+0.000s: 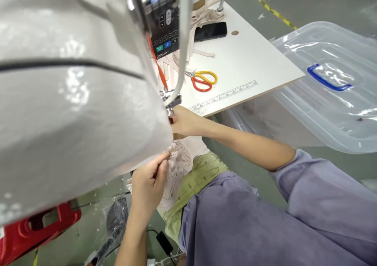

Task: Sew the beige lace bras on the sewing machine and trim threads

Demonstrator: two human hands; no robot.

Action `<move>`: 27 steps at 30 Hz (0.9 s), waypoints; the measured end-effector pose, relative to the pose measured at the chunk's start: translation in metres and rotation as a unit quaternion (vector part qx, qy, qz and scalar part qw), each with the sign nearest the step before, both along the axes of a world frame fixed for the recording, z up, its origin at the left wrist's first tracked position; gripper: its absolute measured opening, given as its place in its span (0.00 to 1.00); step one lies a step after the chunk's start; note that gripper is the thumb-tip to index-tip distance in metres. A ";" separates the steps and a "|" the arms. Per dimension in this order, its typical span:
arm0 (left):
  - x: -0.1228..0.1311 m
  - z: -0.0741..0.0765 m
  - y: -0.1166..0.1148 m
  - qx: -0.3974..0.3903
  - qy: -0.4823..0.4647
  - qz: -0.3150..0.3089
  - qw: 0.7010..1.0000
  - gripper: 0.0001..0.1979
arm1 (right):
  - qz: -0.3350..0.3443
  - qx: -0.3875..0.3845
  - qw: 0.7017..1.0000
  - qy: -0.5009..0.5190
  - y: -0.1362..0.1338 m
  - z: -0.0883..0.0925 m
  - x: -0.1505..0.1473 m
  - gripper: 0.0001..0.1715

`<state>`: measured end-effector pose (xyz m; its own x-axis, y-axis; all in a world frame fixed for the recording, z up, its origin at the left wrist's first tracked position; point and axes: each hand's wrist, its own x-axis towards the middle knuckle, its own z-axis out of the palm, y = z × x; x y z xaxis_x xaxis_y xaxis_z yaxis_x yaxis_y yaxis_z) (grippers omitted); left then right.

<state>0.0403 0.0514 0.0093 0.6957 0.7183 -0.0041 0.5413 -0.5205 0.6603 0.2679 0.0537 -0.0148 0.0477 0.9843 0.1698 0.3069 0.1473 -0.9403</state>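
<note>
A big white sewing machine head fills the left of the head view and hides much of the work. My left hand pinches the edge of a pale lace fabric piece just below the machine. My right hand reaches under the needle area, fingers closed against the fabric there; its fingertips are hidden by the machine. The lace hangs down over a green cloth on my lap.
On the white table lie yellow-and-orange scissors, a black phone, pale strips and a printed ruler. A clear plastic bin lid with blue handle stands at right. A red stool is at lower left.
</note>
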 end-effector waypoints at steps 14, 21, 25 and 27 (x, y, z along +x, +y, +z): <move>-0.008 -0.009 -0.005 0.106 -0.028 0.021 0.994 0.11 | -0.043 0.059 0.996 -0.059 0.005 -0.019 -0.005 0.05; -0.005 -0.013 -0.005 0.136 -0.036 0.002 0.990 0.10 | -0.043 0.062 0.996 -0.049 0.003 -0.021 -0.002 0.04; -0.003 -0.015 -0.005 0.147 -0.043 -0.010 0.988 0.10 | -0.042 0.076 0.995 -0.046 0.001 -0.022 -0.001 0.04; -0.004 -0.018 -0.004 0.158 -0.039 -0.014 0.987 0.11 | -0.040 0.079 0.995 -0.044 0.001 -0.022 -0.001 0.03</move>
